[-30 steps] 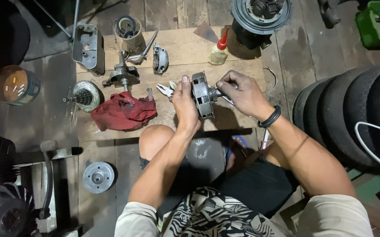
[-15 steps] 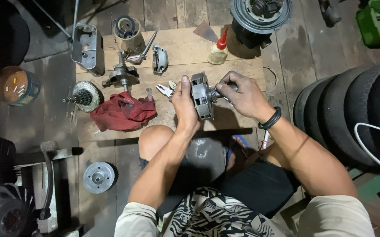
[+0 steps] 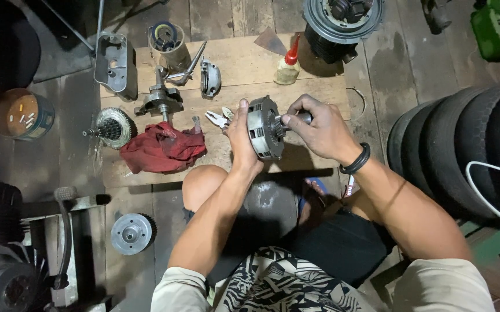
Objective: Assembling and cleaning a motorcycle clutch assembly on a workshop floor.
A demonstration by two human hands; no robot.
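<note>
- Round grey clutch-type assembly [image 3: 263,128] held up in the air above the wooden board [image 3: 244,63], over the near edge, in front of the person's bent knee [image 3: 204,182].
- Assembly sits on edge, toothed gear face turned toward the right hand.
- Left hand [image 3: 240,136] clamped round the assembly's left side, fingers curled over the rim, thumb at the top.
- Right hand [image 3: 318,128] closed on a short dark tool handle [image 3: 302,117] that meets the assembly's centre; fingers wrapped tight. Cannot tell what tip is on the tool.
- Black band [image 3: 356,160] on the right wrist.
- Pliers [image 3: 218,118] lie on the board just left of the left hand.
- Red rag [image 3: 163,149] bunched on the board, further left.
- Toothed gear hub [image 3: 111,128] at the board's left edge; crankshaft piece [image 3: 158,101] above the rag.
- Small metal cover [image 3: 209,79] and a cylinder [image 3: 169,46] near the far side; grey casing [image 3: 113,65] at the far left corner.
- Oil bottle with red spout [image 3: 287,65] on the far right of the board.
- Flat round metal disc [image 3: 130,233] on the floor, near left.
- Stacked tyres [image 3: 464,144] to the right.
</note>
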